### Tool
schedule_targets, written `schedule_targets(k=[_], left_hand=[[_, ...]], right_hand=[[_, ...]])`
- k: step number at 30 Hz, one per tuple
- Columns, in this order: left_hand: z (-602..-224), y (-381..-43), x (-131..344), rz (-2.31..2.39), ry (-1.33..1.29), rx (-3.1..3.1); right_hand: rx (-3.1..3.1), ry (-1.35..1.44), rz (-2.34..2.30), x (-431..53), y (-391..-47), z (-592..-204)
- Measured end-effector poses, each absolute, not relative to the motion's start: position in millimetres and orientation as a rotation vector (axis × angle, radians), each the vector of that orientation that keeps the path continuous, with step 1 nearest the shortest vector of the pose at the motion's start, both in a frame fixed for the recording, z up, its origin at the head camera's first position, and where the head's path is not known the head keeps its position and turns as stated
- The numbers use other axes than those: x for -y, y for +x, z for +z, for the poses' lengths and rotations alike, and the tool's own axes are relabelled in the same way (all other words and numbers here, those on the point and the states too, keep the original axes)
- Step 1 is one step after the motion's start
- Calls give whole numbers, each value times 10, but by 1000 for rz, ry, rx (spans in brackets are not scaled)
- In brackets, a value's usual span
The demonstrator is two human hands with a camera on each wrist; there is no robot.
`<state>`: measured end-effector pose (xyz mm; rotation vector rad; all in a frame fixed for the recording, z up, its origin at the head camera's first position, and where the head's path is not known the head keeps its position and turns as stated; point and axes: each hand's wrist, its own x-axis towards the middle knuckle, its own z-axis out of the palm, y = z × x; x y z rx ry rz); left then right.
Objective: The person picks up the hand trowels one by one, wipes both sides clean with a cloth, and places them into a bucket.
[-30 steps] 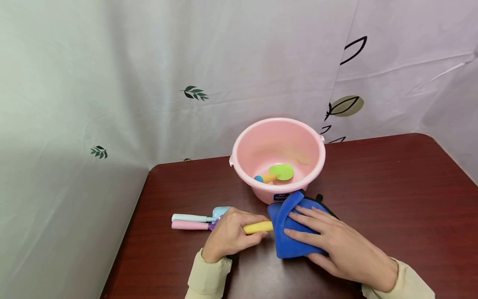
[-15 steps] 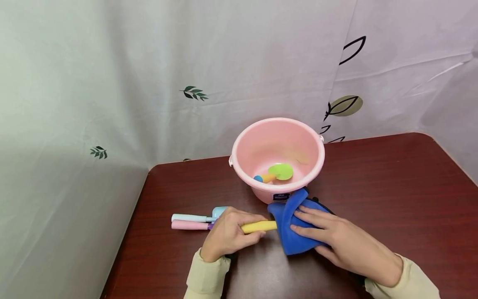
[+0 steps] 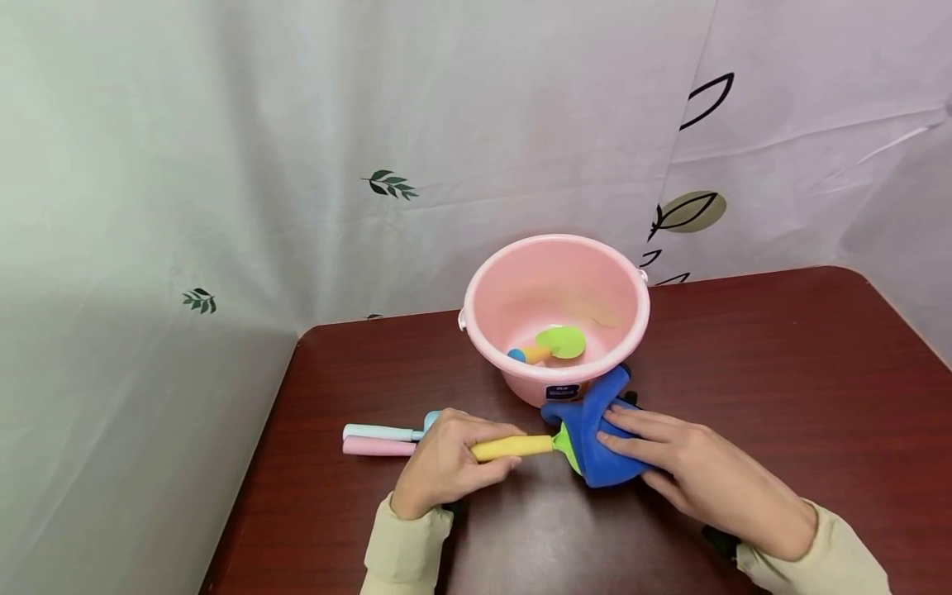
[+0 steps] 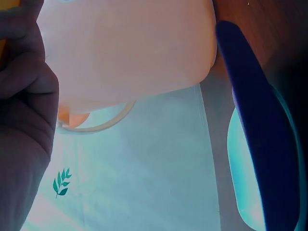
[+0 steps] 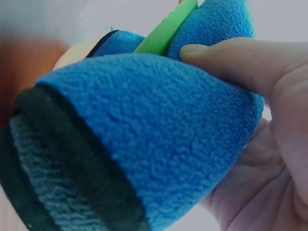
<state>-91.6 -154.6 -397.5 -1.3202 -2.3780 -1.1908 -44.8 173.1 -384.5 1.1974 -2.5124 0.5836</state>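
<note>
My left hand (image 3: 454, 463) grips the yellow handle of a toy shovel (image 3: 513, 447) above the table. The shovel's green head shows partly at the edge of a folded blue cloth (image 3: 613, 454); the rest of it is covered. With the cloth wrapped about that head, my right hand (image 3: 706, 471) pinches it, thumb on one side. In the right wrist view, green plastic (image 5: 166, 31) sticks out between folds of the cloth, which has a dark border. Only part of the left hand (image 4: 29, 82) appears in the left wrist view.
Behind the hands stands a pink bucket (image 3: 524, 388) with another green-headed toy shovel (image 3: 564, 341) inside. On the table (image 3: 781, 355), left of my left hand, lie a light-blue-handled shovel (image 3: 378, 432) and a pink-handled one (image 3: 379, 446). A patterned curtain (image 3: 483, 124) hangs behind.
My right hand and the cloth have slid right along the shovel head, and some green now shows. The left hand has shifted slightly left with the handle.
</note>
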Motion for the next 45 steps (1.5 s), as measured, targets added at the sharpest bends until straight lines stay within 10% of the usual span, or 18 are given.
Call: schedule_targets(k=[45], left_hand=[[-3874,-881,1796,-1463,-1199,2388]], right_hand=[[2538,1021,597,-1927,-531,-3834]])
